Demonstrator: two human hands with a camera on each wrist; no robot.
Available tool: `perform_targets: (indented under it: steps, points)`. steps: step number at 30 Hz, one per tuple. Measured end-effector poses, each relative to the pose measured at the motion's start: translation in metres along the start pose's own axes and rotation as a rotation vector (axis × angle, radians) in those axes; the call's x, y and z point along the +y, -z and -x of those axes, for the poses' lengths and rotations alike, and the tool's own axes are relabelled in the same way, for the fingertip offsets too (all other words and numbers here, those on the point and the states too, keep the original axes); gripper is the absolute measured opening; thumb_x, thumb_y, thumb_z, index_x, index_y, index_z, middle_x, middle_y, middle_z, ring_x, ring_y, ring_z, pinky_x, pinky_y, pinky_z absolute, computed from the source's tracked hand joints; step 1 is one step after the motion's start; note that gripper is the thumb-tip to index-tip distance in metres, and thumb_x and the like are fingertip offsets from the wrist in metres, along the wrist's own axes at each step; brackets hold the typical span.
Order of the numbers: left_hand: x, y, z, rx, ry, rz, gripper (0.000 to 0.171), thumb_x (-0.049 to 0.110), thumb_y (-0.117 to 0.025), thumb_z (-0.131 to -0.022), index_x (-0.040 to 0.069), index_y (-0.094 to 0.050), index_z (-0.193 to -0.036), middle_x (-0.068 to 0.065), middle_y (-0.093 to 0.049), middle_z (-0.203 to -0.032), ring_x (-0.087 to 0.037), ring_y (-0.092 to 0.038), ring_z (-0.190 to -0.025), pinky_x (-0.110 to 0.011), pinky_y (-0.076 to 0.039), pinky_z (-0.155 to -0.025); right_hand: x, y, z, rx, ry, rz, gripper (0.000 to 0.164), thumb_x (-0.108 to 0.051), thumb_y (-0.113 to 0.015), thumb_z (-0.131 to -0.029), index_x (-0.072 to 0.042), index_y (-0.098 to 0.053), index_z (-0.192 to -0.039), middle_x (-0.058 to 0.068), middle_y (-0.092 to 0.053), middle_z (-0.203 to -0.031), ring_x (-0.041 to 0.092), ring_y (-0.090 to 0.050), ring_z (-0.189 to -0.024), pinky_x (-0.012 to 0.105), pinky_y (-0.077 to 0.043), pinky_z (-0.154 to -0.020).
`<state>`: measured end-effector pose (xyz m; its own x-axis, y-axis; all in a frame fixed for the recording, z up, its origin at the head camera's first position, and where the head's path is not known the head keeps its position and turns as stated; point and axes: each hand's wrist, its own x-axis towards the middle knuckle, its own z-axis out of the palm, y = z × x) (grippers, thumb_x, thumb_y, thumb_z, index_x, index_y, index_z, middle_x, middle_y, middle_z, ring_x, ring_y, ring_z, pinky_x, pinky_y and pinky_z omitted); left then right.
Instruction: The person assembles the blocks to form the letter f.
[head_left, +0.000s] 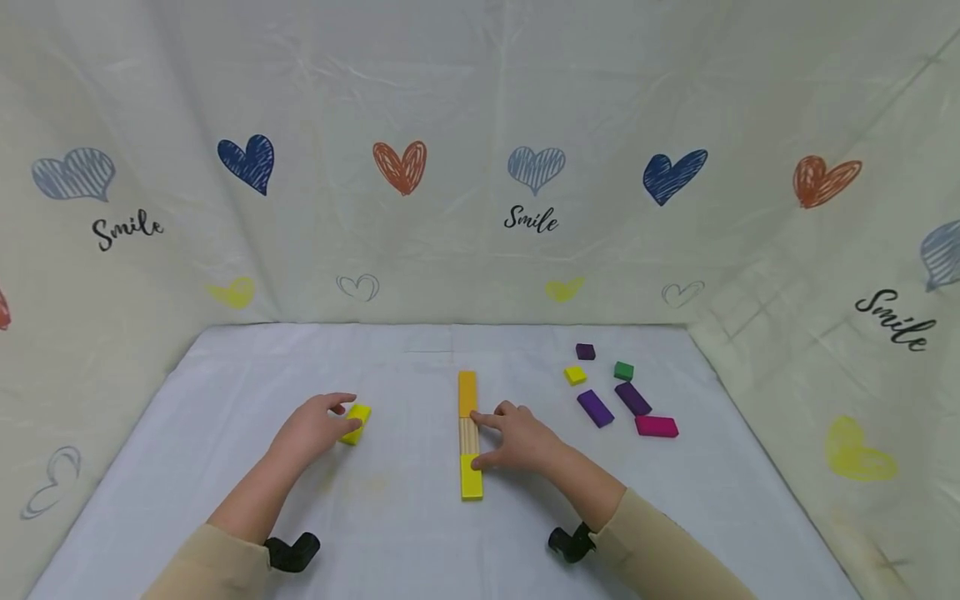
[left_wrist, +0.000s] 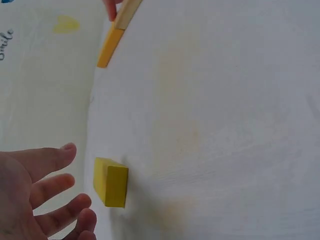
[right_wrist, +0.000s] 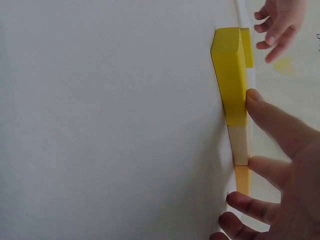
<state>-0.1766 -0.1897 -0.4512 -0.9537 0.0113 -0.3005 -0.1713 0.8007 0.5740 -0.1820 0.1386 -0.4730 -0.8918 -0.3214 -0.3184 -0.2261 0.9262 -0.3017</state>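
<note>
A yellow block (head_left: 363, 413) lies on the left side of the white cloth. My left hand (head_left: 310, 432) hovers beside it, fingers spread and relaxed; in the left wrist view a gap shows between the fingertips and that block (left_wrist: 116, 186). In the middle, three blocks form a straight row end to end: an orange block (head_left: 467, 392) at the far end, a plain wooden block (head_left: 468, 437), and a near yellow block (head_left: 472, 487). My right hand (head_left: 523, 440) rests its thumb on the near yellow one, while its index fingertip touches where the wooden and orange blocks meet.
Loose blocks are scattered at the back right: dark purple (head_left: 586, 352), small yellow (head_left: 575, 375), green (head_left: 624, 371), two longer purple ones (head_left: 596, 408) and a pink one (head_left: 657, 427). A cloth wall (head_left: 450, 250) printed with hearts rises behind the table.
</note>
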Motion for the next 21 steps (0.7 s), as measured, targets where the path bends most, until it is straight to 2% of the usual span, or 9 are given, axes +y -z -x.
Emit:
perform_targets:
  steps: [4, 9, 16, 21]
  points:
    - [-0.002, -0.006, -0.005, -0.020, 0.008, -0.033, 0.061, 0.029, -0.073, -0.090, 0.007, -0.052, -0.143, -0.020, -0.058, -0.126, -0.032, -0.056, -0.101, -0.045, -0.050, -0.082, 0.000, 0.000, -0.001, -0.002, -0.002, -0.005, 0.083, -0.060, -0.080, -0.073, -0.036, -0.050, -0.146, 0.008, -0.052, -0.130, 0.025, -0.048, -0.106, 0.040, -0.051, -0.085]
    - [-0.004, -0.015, -0.007, -0.018, 0.013, -0.059, 0.064, 0.027, -0.075, -0.089, 0.006, -0.049, -0.144, -0.022, -0.057, -0.129, -0.034, -0.056, -0.109, -0.053, -0.047, -0.093, 0.001, -0.001, -0.002, -0.001, -0.002, -0.016, 0.083, -0.060, -0.081, -0.072, -0.036, -0.050, -0.146, 0.008, -0.052, -0.130, 0.025, -0.048, -0.105, 0.041, -0.052, -0.084]
    - [-0.006, -0.018, -0.007, 0.000, -0.023, -0.084, 0.062, 0.021, -0.074, -0.089, 0.005, -0.049, -0.144, -0.024, -0.056, -0.132, -0.036, -0.056, -0.112, -0.054, -0.046, -0.094, 0.000, 0.001, -0.001, 0.007, -0.004, -0.015, 0.083, -0.059, -0.081, -0.072, -0.036, -0.050, -0.146, 0.008, -0.052, -0.130, 0.025, -0.048, -0.105, 0.040, -0.052, -0.084]
    - [-0.008, -0.020, -0.007, 0.009, -0.034, -0.109, 0.057, 0.018, -0.073, -0.090, 0.008, -0.053, -0.143, -0.023, -0.053, -0.138, -0.039, -0.052, -0.120, -0.056, -0.043, -0.099, -0.001, 0.001, -0.001, 0.003, -0.005, -0.013, 0.083, -0.059, -0.081, -0.072, -0.036, -0.050, -0.146, 0.008, -0.052, -0.128, 0.024, -0.048, -0.104, 0.038, -0.052, -0.082]
